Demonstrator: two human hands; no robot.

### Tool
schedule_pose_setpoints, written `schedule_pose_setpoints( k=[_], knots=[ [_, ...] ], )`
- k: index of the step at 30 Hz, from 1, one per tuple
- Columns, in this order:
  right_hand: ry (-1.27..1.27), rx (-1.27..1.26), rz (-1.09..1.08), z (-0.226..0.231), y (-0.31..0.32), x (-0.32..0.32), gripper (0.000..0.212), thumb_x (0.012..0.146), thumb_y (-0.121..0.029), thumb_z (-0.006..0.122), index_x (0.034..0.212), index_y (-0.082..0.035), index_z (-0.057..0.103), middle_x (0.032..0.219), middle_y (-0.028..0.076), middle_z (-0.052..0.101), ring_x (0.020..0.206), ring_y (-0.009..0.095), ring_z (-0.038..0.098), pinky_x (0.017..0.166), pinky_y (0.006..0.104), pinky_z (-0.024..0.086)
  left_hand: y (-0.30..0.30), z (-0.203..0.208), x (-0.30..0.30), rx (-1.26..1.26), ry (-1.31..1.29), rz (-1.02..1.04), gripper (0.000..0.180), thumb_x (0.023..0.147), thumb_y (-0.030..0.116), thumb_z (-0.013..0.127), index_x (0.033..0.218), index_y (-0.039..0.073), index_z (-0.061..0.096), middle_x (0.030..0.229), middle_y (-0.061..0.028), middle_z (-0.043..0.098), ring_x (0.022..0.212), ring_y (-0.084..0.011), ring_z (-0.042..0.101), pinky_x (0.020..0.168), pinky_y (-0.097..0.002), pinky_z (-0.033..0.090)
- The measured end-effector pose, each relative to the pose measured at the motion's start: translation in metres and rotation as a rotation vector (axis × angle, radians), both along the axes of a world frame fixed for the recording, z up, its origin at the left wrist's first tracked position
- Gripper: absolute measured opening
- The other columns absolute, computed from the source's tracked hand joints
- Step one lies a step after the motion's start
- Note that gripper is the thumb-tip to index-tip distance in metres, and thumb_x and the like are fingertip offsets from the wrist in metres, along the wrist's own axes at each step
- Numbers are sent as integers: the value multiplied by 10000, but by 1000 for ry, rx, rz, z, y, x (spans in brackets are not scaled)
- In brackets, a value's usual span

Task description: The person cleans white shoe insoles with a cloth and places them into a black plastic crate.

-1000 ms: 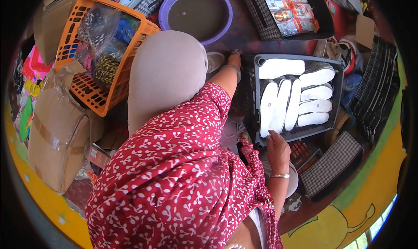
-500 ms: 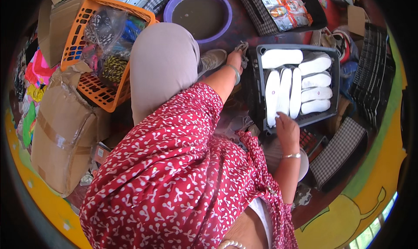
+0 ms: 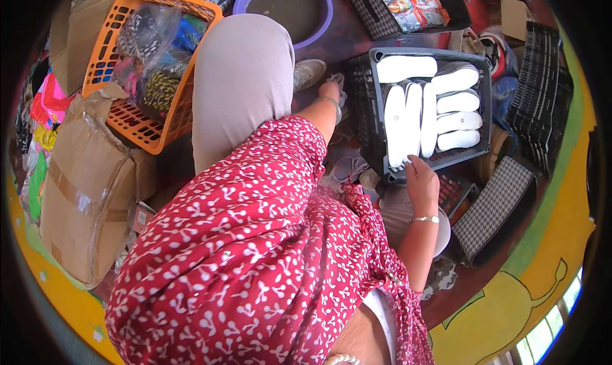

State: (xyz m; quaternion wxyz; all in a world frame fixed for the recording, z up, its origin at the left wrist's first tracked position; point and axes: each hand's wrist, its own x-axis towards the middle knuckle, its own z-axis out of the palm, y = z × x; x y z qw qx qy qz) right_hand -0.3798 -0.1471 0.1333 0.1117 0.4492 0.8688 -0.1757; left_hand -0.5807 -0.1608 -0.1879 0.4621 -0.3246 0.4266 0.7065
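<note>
My left hand is closed on a crumpled grey rag, left of a dark grey plastic crate and beside a light shoe. The crate holds several white, sole-shaped insoles, some lying lengthwise, others crosswise in a stack on the right. At the crate's near rim is my right hand. Its fingertips are pinched together by the near end of the leftmost insole; whether they grip it or some small white thing is too small to tell.
Behind stands a purple basin of murky water. An orange basket with bagged cords and a taped cardboard box are on the left. Houndstooth boxes flank the crate, the far one holding packets. Black ridged material stands at right.
My left hand has drawn the rag nearer to me and slightly left. My right hand stays by the crate's near rim. The whole view has shifted a little.
</note>
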Motion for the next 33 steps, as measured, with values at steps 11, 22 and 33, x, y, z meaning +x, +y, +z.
schedule_pose_setpoints(
  k=[11, 22, 33],
  knots=[
    [11, -74, 7, -2, 18, -5, 226, 837, -156, 532, 1011, -31, 603, 865, 182, 611, 796, 370, 583, 680, 435, 464, 70, -43, 19, -124, -75, -203, 307, 902, 258, 429, 1106, 67, 554, 1034, -110, 579, 916, -233, 539, 744, -367, 433],
    [102, 45, 100, 64, -53, 35, 224, 834, -168, 520, 980, -28, 618, 889, 195, 619, 815, 370, 588, 700, 434, 468, -24, 110, 48, 95, 167, -189, 149, 889, 135, 417, 852, 110, 559, 779, -34, 561, 742, -167, 531, 654, -295, 405],
    [37, 60, 29, 64, -50, 75, 257, 833, -239, 513, 980, -63, 630, 878, 205, 628, 839, 378, 592, 752, 458, 466, -47, 192, 83, 229, 299, -339, 189, 881, 33, 394, 992, 48, 546, 938, -77, 573, 859, -198, 555, 743, -323, 442]
  ],
)
